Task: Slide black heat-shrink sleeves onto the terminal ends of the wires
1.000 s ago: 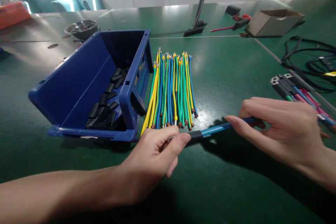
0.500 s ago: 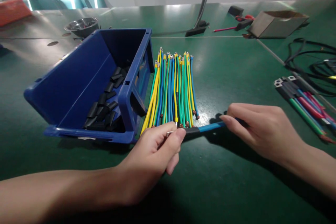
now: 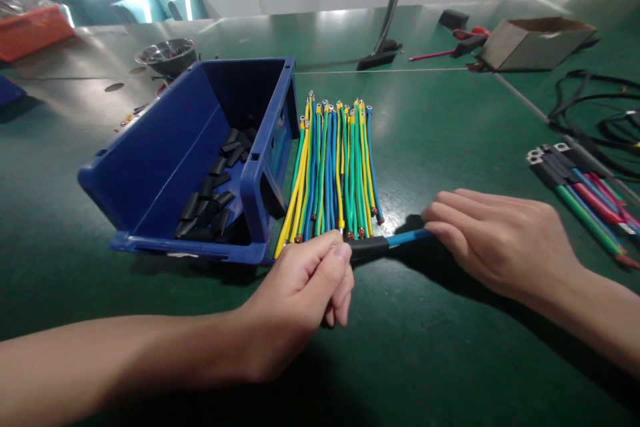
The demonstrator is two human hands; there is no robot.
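A short blue cable [image 3: 407, 237] stretches between my two hands above the table. My left hand [image 3: 307, 287] is closed around its left end, where a black sleeve [image 3: 370, 248] covers the cable; the very tip is hidden in my fingers. Farther right, my right hand [image 3: 500, 240] grips the blue length, and its other end is out of sight under the palm. Just beyond my left hand lies a row of yellow, green and blue cables [image 3: 333, 167] with metal lugs at their far ends. Left of them stands a blue bin [image 3: 160, 140] holding many loose black sleeves [image 3: 205, 203].
On the right lie sleeved cables [image 3: 583, 197] in green, blue and red, near coiled black cable [image 3: 575, 100]. Along the back of the green table [image 3: 440, 127] are a metal bowl [image 3: 167, 57], a stand [image 3: 377, 57], a cardboard box [image 3: 537, 47] and an orange crate [image 3: 35, 33].
My left hand has closed further over the cable's end, so the metal lug seen earlier is hidden. The view has shifted slightly, with the bin appearing farther right.
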